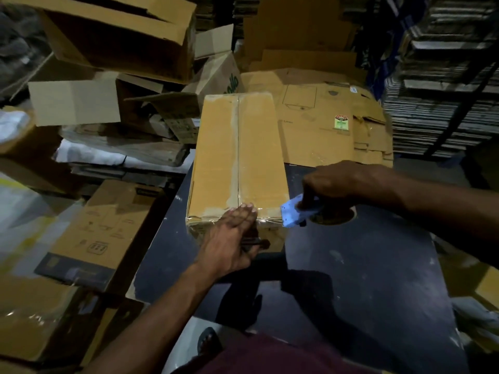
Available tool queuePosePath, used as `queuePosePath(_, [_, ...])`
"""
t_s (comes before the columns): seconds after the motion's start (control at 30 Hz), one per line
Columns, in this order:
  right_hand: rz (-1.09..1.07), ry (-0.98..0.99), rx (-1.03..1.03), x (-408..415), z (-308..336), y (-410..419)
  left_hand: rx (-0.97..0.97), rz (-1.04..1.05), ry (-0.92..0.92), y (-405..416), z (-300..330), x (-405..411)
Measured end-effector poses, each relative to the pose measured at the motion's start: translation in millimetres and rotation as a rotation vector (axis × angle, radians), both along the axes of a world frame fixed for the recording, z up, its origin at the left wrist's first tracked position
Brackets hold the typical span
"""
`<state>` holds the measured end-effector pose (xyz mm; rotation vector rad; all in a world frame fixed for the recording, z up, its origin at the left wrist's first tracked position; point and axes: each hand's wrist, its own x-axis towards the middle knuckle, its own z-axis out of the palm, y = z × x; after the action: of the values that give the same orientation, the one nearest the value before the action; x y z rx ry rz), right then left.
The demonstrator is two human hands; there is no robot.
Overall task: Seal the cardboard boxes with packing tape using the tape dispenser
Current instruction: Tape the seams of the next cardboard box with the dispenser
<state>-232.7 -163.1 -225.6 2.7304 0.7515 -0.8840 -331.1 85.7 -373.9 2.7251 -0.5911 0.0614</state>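
The cardboard box [237, 160] lies lengthwise on the dark table [364, 265], stretching away from both hands, its centre seam already covered by a strip of clear tape. The step in hand looks like the cross-strip along the near top edge: glossy tape seems to run from under the left hand toward the dispenser, though the dim light makes the film hard to trace.

The left hand [232, 238] lies flat with fingers straight and together, fingertips pressing the near end of the box right at the seam, the palm dropping over the near face. It holds nothing; it pins the box and probably the tape.

The right hand [334, 184] is curled tightly round the handle of the tape dispenser [294, 211], whose pale blue plate sits just beside the box's near right corner, to the right of the left hand's fingertips. The roll behind it is mostly in shadow.

The next move, as I judge it, calls for carrying the dispenser round or past that corner, tilting the blade to cut, then smoothing the loose end down with the flat left hand.

Loose boxes and flattened cartons pile up beyond and to the left of the hands.
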Motion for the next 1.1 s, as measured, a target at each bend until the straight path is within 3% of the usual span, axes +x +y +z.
queuePosePath(0.17, [0.035, -0.046, 0.007, 0, -5, -3, 0.044, 0.076, 0.025, -11, 17, 3])
queuePosePath(0.3, [0.163, -0.048, -0.011, 1, -1, -2, 0.116, -0.033, 0.025, -49, 27, 6])
queuePosePath(0.53, [0.252, -0.061, -0.039, -3, 5, -17, 0.057, 0.043, -0.008, -66, 7, -1])
queuePosePath(0.63, [0.311, -0.175, -0.037, -2, 11, -42, 0.056, 0.074, -0.010, -70, 12, -2])
queuePosePath(0.77, [0.258, -0.103, -0.105, -2, 13, -63, 0.088, 0.107, 0.034, -71, 14, -1])
queuePosePath(1.1, [0.229, -0.083, -0.049, 3, -3, -94, 0.147, 0.173, 0.080, -77, 16, 5])
